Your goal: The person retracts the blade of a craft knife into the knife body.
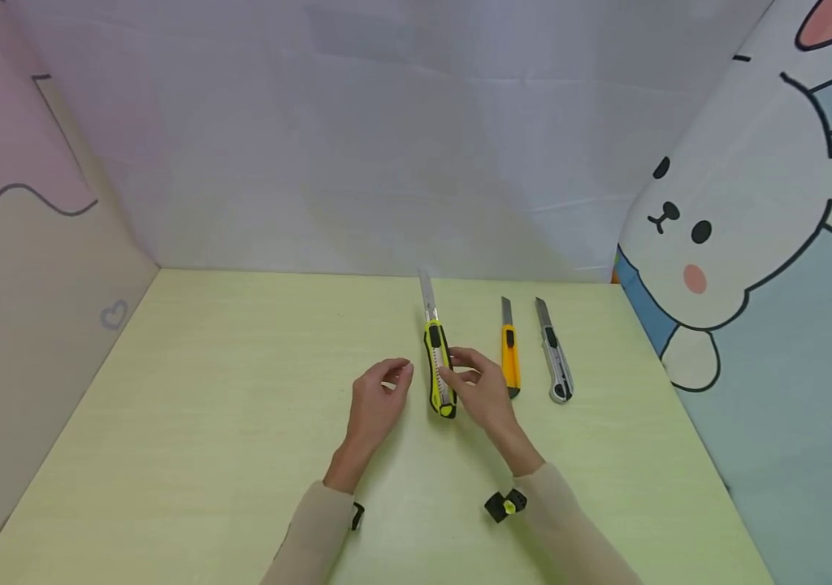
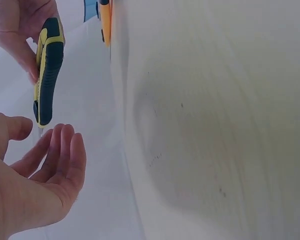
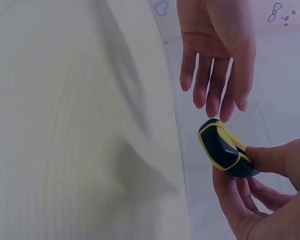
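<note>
My yellow-and-black utility knife [image 1: 440, 366] sits mid-bench, blade extended toward twelve o'clock. My right hand [image 1: 484, 388] pinches its handle near the butt, thumb on top. My left hand [image 1: 379, 400] hovers open at nine o'clock, holding nothing. Best to keep my fingers behind the blade. An orange knife [image 1: 509, 355] and a grey knife [image 1: 555, 361] lie at three o'clock.

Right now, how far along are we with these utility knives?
Done: yellow knife has its blade extended, gripped by the right hand. In hand: left hand hovers open beside it. Left: orange knife and grey knife lie untouched on the table.
</note>
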The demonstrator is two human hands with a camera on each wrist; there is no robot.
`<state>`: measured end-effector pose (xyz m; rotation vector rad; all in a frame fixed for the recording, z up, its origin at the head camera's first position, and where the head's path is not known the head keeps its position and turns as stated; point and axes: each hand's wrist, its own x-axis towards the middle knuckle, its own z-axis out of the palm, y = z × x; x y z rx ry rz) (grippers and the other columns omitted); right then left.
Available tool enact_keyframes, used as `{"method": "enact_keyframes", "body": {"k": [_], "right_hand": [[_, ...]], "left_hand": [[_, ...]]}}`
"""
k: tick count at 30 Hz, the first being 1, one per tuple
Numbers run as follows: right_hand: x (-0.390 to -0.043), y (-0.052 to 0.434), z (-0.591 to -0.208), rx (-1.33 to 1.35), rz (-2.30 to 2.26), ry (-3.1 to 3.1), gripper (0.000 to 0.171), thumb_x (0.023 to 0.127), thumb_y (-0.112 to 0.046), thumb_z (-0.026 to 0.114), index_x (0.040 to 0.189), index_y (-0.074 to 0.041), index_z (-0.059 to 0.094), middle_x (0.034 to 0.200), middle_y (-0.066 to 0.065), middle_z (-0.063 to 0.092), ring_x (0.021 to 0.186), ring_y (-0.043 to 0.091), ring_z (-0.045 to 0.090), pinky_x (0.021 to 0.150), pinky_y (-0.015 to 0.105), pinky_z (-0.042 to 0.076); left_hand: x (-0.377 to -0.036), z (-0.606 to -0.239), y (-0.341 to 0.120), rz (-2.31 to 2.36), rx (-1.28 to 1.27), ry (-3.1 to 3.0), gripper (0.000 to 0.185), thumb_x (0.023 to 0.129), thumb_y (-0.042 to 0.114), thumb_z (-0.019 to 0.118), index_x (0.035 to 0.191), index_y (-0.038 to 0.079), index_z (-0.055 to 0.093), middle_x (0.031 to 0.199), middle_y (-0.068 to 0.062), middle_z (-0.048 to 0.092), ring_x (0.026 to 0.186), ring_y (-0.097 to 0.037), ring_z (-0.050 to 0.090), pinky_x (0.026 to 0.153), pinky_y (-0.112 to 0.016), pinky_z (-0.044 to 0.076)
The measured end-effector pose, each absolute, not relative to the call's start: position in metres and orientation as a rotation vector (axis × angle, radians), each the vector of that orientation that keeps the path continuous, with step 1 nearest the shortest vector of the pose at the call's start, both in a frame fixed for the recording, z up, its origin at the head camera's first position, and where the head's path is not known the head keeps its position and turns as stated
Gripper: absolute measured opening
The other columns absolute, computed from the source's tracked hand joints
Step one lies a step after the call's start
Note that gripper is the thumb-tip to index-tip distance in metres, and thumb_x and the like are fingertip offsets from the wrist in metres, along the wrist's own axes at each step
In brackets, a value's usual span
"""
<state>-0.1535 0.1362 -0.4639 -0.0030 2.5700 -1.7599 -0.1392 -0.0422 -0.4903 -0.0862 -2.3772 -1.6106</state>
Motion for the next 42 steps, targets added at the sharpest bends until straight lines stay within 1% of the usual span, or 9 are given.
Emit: {"method": "enact_keyframes", "body": {"k": [9, 14, 19, 25, 31, 35, 38, 42], "right_hand": [[-0.145, 0.138, -0.465, 0.012, -1.84, 2.492, 0.039, 0.095, -0.013, 0.076, 0.133, -0.006, 0.066, 0.121, 0.014, 0.068, 0.096, 0.026, 0.07, 0.074, 0.022, 0.055], [-0.14, 0.137, -0.466, -0.008, -1.891, 2.451, 0.041, 0.095, -0.013, 0.076, 0.133, -0.004, 0.065, 0.123, 0.016, 0.067, 0.097, 0.03, 0.07, 0.073, 0.021, 0.055], [-0.135, 0.137, -0.467, -0.046, -1.94, 2.413, 0.043, 0.095, -0.014, 0.076, 0.135, -0.002, 0.064, 0.126, 0.02, 0.065, 0.097, 0.034, 0.07, 0.074, 0.022, 0.055], [-0.132, 0.136, -0.469, -0.03, -1.963, 2.385, 0.041, 0.095, -0.015, 0.075, 0.134, -0.006, 0.064, 0.125, 0.016, 0.065, 0.097, 0.029, 0.071, 0.075, 0.022, 0.057], [-0.13, 0.136, -0.473, -0.022, -1.987, 2.346, 0.04, 0.096, -0.016, 0.075, 0.134, -0.008, 0.065, 0.125, 0.014, 0.065, 0.098, 0.028, 0.071, 0.079, 0.026, 0.059], [-0.13, 0.134, -0.473, -0.01, -2.044, 2.287, 0.04, 0.097, -0.015, 0.074, 0.134, -0.007, 0.064, 0.125, 0.015, 0.064, 0.1, 0.033, 0.07, 0.08, 0.028, 0.06], [-0.13, 0.133, -0.472, -0.004, -2.09, 2.23, 0.04, 0.097, -0.014, 0.073, 0.134, -0.006, 0.063, 0.125, 0.015, 0.063, 0.101, 0.036, 0.07, 0.083, 0.032, 0.061], [-0.13, 0.131, -0.471, 0.006, -2.104, 2.189, 0.039, 0.097, -0.014, 0.073, 0.134, -0.006, 0.062, 0.125, 0.015, 0.063, 0.1, 0.031, 0.071, 0.085, 0.035, 0.061]], "left_hand": [[-0.143, -0.49, -0.037, -1.697, -0.072, -2.378, 0.021, 0.101, 0.02, 0.068, 0.112, 0.004, 0.076, 0.094, -0.004, 0.074, 0.085, -0.019, 0.07, 0.071, -0.029, 0.057], [-0.144, -0.488, -0.033, -1.749, -0.063, -2.375, 0.023, 0.101, 0.02, 0.068, 0.113, 0.002, 0.075, 0.095, -0.005, 0.074, 0.086, -0.021, 0.07, 0.072, -0.029, 0.057], [-0.143, -0.489, -0.03, -1.786, -0.067, -2.389, 0.025, 0.102, 0.023, 0.067, 0.115, 0.003, 0.075, 0.099, -0.006, 0.075, 0.089, -0.021, 0.071, 0.074, -0.033, 0.058], [-0.142, -0.491, -0.028, -1.848, -0.111, -2.405, 0.031, 0.104, 0.03, 0.064, 0.119, 0.005, 0.074, 0.105, -0.005, 0.076, 0.092, -0.017, 0.07, 0.076, -0.032, 0.059], [-0.138, -0.49, -0.026, -1.897, -0.154, -2.399, 0.034, 0.104, 0.03, 0.063, 0.123, 0.003, 0.072, 0.109, -0.007, 0.075, 0.093, -0.019, 0.07, 0.077, -0.031, 0.06], [-0.138, -0.487, -0.026, -1.947, -0.188, -2.373, 0.035, 0.104, 0.029, 0.064, 0.126, 0.003, 0.07, 0.108, -0.008, 0.073, 0.092, -0.02, 0.069, 0.076, -0.029, 0.059], [-0.138, -0.486, -0.027, -1.996, -0.196, -2.353, 0.035, 0.104, 0.028, 0.065, 0.128, 0.003, 0.069, 0.107, -0.009, 0.072, 0.093, -0.021, 0.069, 0.077, -0.03, 0.058], [-0.139, -0.487, -0.028, -2.047, -0.176, -2.332, 0.035, 0.103, 0.026, 0.066, 0.127, 0.002, 0.069, 0.107, -0.011, 0.071, 0.093, -0.023, 0.069, 0.079, -0.032, 0.058]]}}
